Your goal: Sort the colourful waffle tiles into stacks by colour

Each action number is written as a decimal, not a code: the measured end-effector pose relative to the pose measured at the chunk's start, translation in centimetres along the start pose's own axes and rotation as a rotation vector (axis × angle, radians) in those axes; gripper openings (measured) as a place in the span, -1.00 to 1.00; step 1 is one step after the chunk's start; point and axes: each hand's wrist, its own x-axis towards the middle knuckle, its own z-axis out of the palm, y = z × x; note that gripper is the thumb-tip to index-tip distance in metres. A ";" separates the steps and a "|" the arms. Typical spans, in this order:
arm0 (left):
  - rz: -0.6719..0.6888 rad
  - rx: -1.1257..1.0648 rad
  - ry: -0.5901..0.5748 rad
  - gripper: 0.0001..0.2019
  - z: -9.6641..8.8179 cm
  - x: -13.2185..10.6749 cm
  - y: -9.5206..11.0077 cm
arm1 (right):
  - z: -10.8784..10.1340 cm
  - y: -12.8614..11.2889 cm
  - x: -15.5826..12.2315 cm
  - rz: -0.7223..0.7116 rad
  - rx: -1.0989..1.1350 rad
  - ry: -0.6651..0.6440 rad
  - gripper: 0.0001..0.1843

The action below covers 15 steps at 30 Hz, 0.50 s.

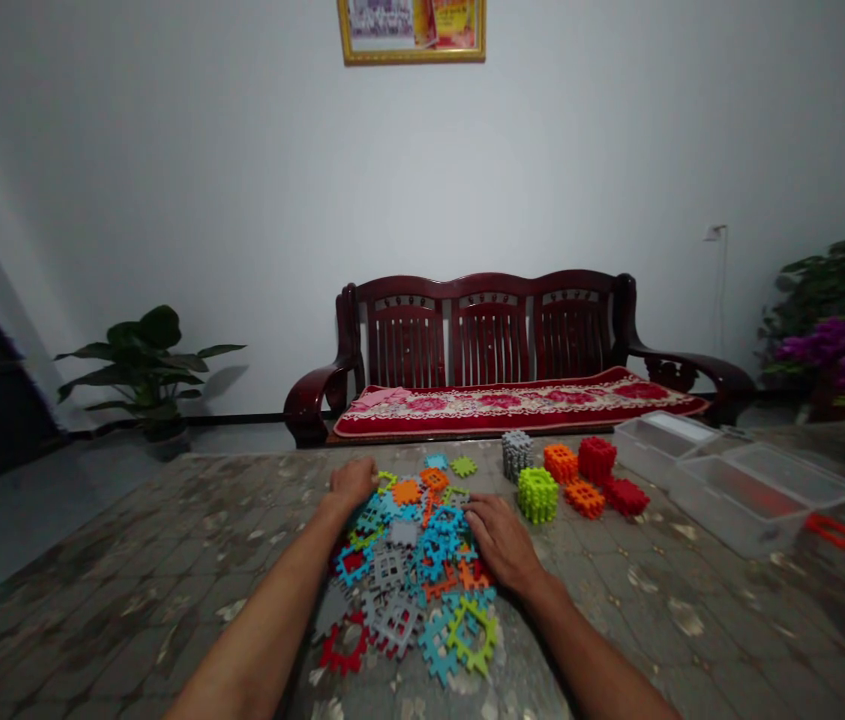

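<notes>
A heap of flat, toothed plastic building tiles (416, 570) in blue, grey, orange, red and green lies on the table in front of me. My left hand (352, 484) rests on the heap's far left edge, fingers curled over the tiles. On the right side of the heap lies my right hand (501, 542), palm down, its fingertips touching blue tiles. Right of the heap stand assembled cubes: a green cube (537, 494), a grey cube (517, 453), an orange cube (561, 462) and a red cube (597, 458).
A clear plastic box (767, 495) and its lid (663, 440) sit at the table's right, with red-handled scissors (839, 532) beside them. Behind the patterned table (129, 570) stands a dark wooden bench (497, 350). A potted plant (146, 365) is on the floor at left.
</notes>
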 end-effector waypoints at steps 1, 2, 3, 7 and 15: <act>-0.012 0.001 -0.005 -0.74 -0.1 -0.1 0.0 | 0.0 0.0 0.0 0.001 0.001 -0.004 -0.60; -0.028 0.003 -0.009 -0.74 -0.1 -0.1 0.1 | 0.0 0.0 0.0 0.000 0.003 -0.007 -0.60; -0.047 0.005 -0.013 -0.73 -0.1 -0.1 0.2 | 0.1 -0.1 0.0 -0.001 0.005 -0.007 -0.61; -0.121 0.008 -0.023 -0.70 0.0 0.2 1.1 | 0.1 -0.1 -0.1 -0.002 0.020 -0.007 -0.62; -0.103 -0.026 0.026 -0.70 0.4 0.4 0.9 | -0.1 -0.1 -0.1 -0.001 0.012 -0.019 -0.66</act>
